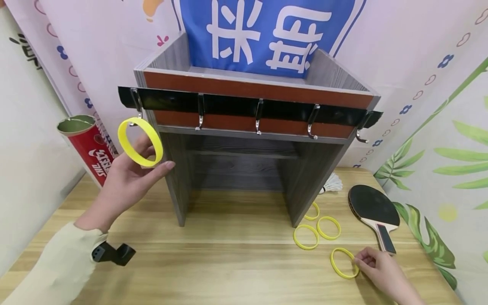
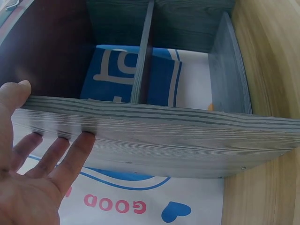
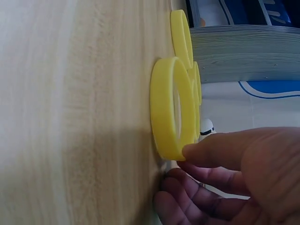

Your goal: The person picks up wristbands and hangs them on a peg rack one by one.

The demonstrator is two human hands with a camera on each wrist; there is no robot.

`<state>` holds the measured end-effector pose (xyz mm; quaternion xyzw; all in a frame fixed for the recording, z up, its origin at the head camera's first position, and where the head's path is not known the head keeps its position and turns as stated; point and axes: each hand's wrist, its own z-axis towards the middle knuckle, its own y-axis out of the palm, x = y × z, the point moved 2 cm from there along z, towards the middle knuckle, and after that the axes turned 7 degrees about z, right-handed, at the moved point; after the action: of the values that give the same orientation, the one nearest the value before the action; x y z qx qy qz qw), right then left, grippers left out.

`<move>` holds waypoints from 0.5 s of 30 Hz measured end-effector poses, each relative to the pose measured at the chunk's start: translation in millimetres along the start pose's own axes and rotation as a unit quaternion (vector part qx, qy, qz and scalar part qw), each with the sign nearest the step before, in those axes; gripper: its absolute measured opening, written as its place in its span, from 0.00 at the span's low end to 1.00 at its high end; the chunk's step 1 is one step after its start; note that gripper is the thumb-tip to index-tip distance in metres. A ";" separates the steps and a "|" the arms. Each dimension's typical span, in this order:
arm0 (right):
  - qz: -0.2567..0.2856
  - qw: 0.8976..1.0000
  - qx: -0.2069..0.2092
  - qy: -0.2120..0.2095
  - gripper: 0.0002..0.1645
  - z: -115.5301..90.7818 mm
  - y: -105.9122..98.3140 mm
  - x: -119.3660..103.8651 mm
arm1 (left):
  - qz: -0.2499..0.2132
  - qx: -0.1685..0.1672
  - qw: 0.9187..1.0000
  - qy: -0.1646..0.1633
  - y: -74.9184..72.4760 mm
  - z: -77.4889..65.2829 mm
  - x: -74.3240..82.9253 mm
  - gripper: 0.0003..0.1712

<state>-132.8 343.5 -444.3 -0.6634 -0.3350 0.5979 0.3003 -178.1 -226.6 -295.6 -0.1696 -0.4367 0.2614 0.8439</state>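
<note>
My left hand grips the left side panel of a grey wooden shelf unit, thumb at its front edge and fingertips on its outer face. A yellow wristband hangs at the leftmost metal hook, in front of those fingers. Over on the right, my right hand pinches the edge of another yellow wristband between thumb and forefinger, low at the tabletop. Several more yellow wristbands lie beside the shelf's right leg.
A black hook rail with several hooks crosses the shelf front. A red can stands behind my left hand. On the right lie a black table tennis bat and a white shuttlecock. Printed cloth hangs behind the wooden table.
</note>
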 end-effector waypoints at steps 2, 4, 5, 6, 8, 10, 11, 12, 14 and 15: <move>0.006 1.000 0.015 -0.012 0.04 -1.5 0.0 0.3 | -0.003 0.002 1.000 0.001 0.3 -0.4 0.0 0.33; 0.013 0.999 0.028 -0.023 0.04 -2.8 -1.2 0.2 | 0.002 0.004 1.000 0.003 0.1 -0.6 -0.1 0.33; 0.018 0.999 0.035 -0.029 0.04 -3.5 -2.0 0.2 | 0.005 0.004 1.000 0.004 0.0 -0.6 -0.1 0.33; 0.024 0.998 0.040 -0.032 0.04 -3.8 -3.0 0.4 | 0.007 0.005 1.000 0.004 -0.3 -0.7 -0.1 0.33; 0.048 0.997 0.045 -0.034 0.04 -4.5 -4.5 1.4 | 0.012 0.005 1.000 0.005 -0.6 -0.7 -0.2 0.33; 0.077 0.996 0.040 -0.035 0.03 -4.9 -5.5 3.9 | 0.011 0.005 1.000 0.005 -0.5 -0.7 -0.5 0.33; 0.092 0.994 0.037 -0.036 0.02 -5.1 -5.8 5.5 | 0.007 0.004 1.000 0.005 -0.3 -0.5 -0.6 0.34; 0.110 0.993 0.028 -0.034 0.03 -5.2 -6.3 7.5 | 0.004 0.003 1.000 0.005 -0.1 -0.4 -0.9 0.34; 0.144 0.989 0.005 -0.035 0.07 -5.6 -7.3 11.7 | -0.004 0.003 1.000 0.006 0.5 0.0 -1.2 0.35; 0.160 0.987 -0.009 -0.035 0.10 -5.7 -8.1 13.9 | -0.006 0.003 1.000 0.006 0.6 0.2 -1.3 0.36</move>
<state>-127.0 359.5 -445.5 -0.6896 -0.2408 0.6581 0.1827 -179.1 -226.9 -296.6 -0.1665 -0.4317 0.2568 0.8485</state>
